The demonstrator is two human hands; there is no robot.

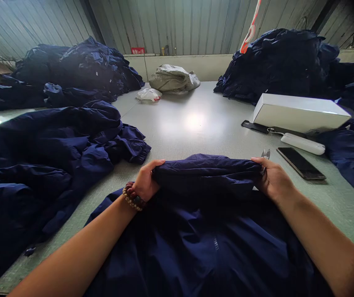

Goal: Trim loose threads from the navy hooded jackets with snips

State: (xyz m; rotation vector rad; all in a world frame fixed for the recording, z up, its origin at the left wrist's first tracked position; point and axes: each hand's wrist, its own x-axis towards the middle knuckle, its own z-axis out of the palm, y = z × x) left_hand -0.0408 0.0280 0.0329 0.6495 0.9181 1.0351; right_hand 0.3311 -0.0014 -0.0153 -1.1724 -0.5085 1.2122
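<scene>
A dark navy garment (189, 222) spreads across the front of the table, its thick folded edge raised and stretched between my hands. Whether this edge is a waistband or a collar I cannot tell. My left hand (148, 181), with beaded bracelets at the wrist, is closed on the left end, thumb on top. At the right end, my right hand (272, 177) pinches the same edge. Metal tips of thread snips (266, 154) stick up just behind the right hand; their handles are hidden, so I cannot tell if that hand also holds them. A short stitched mark shows lower on the cloth.
Navy garments (49, 152) lie heaped on the left, with larger piles (80, 66) (282, 62) at the back. On the right are a phone (301, 163), a white power bank (302, 143) and a white box (300, 111). A pale sack (173, 78) sits at the back of the table (183, 136).
</scene>
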